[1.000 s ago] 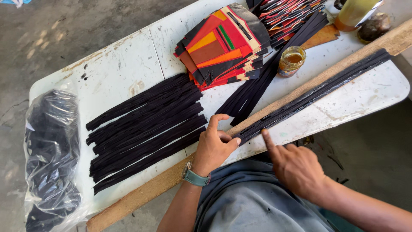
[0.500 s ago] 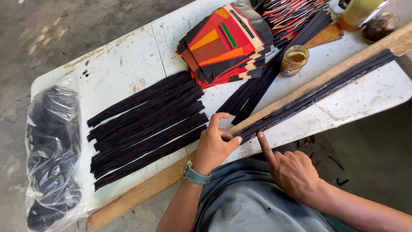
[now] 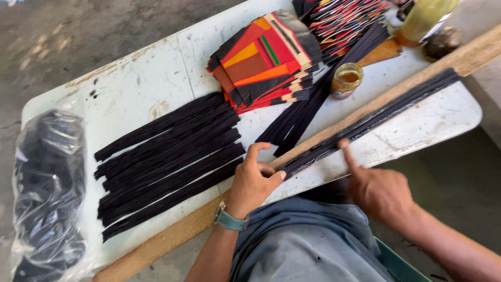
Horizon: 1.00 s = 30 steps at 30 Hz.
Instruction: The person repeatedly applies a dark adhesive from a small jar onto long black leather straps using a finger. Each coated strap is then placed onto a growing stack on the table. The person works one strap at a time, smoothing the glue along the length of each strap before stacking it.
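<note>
Seen from the head camera, a scuffed white counter carries a long wooden board with dark strips running up-right, the left hand pinching their near end while the right hand presses one forefinger further along.

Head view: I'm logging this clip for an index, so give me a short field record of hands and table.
left hand: pinches near end of black strips on plank
right hand: forefinger pressed on same strips
black strips on plank: lie along wooden plank
loose strip row: on white table
coloured pieces: stacked
jar: open
</note>
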Motion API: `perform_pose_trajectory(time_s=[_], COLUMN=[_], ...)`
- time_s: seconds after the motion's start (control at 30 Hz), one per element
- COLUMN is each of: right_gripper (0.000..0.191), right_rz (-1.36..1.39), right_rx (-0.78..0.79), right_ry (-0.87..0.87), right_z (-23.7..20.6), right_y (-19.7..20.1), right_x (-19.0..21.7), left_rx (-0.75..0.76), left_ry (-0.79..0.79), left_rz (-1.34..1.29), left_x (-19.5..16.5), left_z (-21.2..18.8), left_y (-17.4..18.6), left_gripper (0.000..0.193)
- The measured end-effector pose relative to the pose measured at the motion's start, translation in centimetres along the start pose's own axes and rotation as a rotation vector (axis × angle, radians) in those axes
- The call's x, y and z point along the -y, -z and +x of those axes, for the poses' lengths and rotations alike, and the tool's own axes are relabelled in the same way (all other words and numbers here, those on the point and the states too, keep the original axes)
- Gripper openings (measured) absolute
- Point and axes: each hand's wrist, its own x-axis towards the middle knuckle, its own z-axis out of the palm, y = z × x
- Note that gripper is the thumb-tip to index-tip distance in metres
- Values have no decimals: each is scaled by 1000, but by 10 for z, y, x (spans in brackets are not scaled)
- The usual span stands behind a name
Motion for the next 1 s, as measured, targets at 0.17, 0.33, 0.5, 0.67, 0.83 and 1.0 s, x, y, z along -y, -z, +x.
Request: perform_pose_trajectory(time_s=[0.17, 0.33, 0.5, 0.67, 0.83, 1.0], right_gripper=[82, 77, 77, 68, 57, 58], right_rz=[-120, -170, -171, -219, -186, 41], right_rx=[-128, -69, -281, -223, -344, -431], right_ry=[8, -148, -117, -302, -105, -156], right_z=[2, 8, 11, 17, 13, 14], right_y=[-10, 2, 8, 24, 25, 34], right_x=[-19, -51, -79, -115, -115, -121], left_rx=[-3, 20, 29, 44, 37, 27], left_ry=[25, 98, 161, 190, 203, 197], left_rz=[-13, -9, -37, -35, -23, -24], left_x=[-4, -11, -15, -19, -21, -20], left_z=[3, 6, 8, 9, 8, 8], left_y=[-1, -2, -5, -7, -8, -8], left_gripper=[67, 68, 69, 69, 68, 71])
